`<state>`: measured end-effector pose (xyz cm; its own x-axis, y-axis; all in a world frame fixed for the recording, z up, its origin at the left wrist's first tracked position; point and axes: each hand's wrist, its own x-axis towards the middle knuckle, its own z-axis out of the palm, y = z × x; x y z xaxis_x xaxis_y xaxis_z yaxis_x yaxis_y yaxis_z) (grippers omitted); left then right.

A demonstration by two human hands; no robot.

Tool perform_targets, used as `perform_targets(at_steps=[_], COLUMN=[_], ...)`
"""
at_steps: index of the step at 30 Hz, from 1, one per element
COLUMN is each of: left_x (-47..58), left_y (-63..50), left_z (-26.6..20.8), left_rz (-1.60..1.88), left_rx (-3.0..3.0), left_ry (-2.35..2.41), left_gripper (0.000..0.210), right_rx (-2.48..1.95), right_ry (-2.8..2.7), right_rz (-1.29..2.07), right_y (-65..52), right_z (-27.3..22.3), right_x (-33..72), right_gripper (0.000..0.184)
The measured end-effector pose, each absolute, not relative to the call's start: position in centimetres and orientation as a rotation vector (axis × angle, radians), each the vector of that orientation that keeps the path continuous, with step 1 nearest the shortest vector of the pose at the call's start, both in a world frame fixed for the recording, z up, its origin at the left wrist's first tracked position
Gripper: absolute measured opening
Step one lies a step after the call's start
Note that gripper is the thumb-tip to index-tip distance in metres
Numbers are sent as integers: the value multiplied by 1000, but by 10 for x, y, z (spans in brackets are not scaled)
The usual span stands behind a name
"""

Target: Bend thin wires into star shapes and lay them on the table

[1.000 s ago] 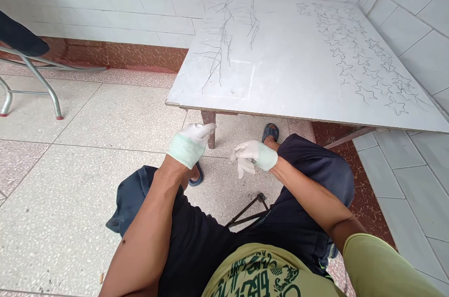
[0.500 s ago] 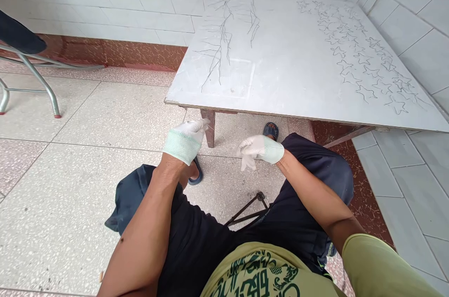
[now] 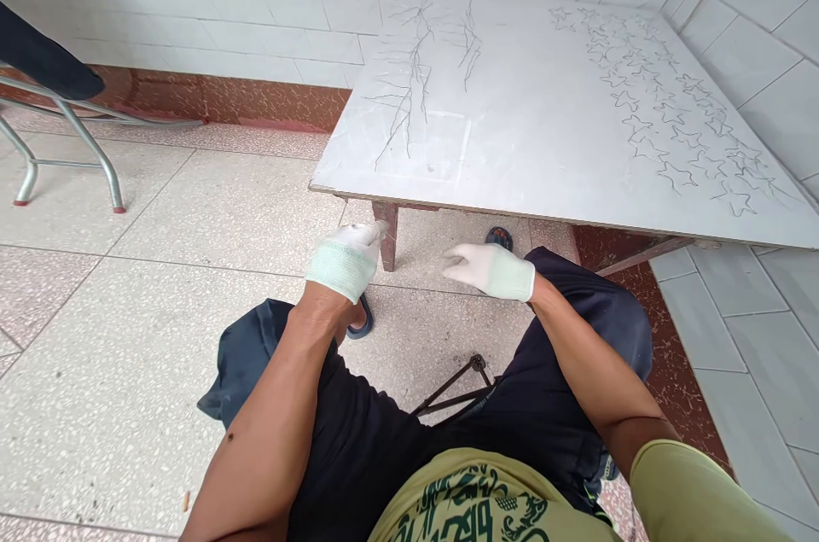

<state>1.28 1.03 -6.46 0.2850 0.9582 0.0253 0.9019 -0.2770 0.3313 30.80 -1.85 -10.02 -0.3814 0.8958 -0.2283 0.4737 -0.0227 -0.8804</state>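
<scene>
Left hand (image 3: 351, 250) and right hand (image 3: 479, 267), if raised carelessly, could knock the table (image 3: 531, 158) and jumble its wires (image 3: 415, 64); both hang before its near edge, forearms (image 3: 278, 405) angled inward, fingers drawn together, whether gripping anything I cannot tell; the wires lie on its left, stars (image 3: 665, 109) on its right

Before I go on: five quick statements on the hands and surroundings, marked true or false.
1. The left hand and right hand both wear gloves. True.
2. The star shapes lie on the left side of the table. False: they lie on the right side.
3. The hands are clasped together. False: they are apart.
4. Metal legs stand to the left of the table. True.
5. The shirt is plain red. False: it is yellow-green with a dark print.
</scene>
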Motion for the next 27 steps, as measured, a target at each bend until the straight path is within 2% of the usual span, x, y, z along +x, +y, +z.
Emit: perform_targets(at_steps=[2, 4, 6, 8, 9, 14, 23, 27], left_x=[23, 34, 44, 50, 52, 49, 45, 46], left_y=[5, -1, -3, -3, -3, 1, -9, -12], left_z=[-56, -47, -41, -40, -41, -55, -57, -60], left_rz=[146, -62, -209, -258, -267, -233, 141, 199], left_rx=[2367, 2440, 2473, 2464, 2453, 2415, 2294, 2241], left_ry=[1774, 1729, 1668, 1658, 1663, 1648, 1622, 1634], left_gripper=[61, 78, 92, 91, 87, 77, 61, 56], right_rx=[-1556, -1705, -1741, -1685, -1666, -1646, -1414, -1475], right_ry=[-1913, -2078, -2239, -2349, -2382, -2404, -1935, -1751], right_rz=[1148, 811, 659, 589, 578, 635, 1173, 1301], right_y=[-19, -24, -30, -36, -39, -44, -39, -40], right_z=[-94, -94, -101, -111, -115, -128, -157, -161], right_x=[301, 285, 267, 252, 247, 240, 237, 224], right_gripper=[44, 44, 38, 29, 31, 50, 58, 49])
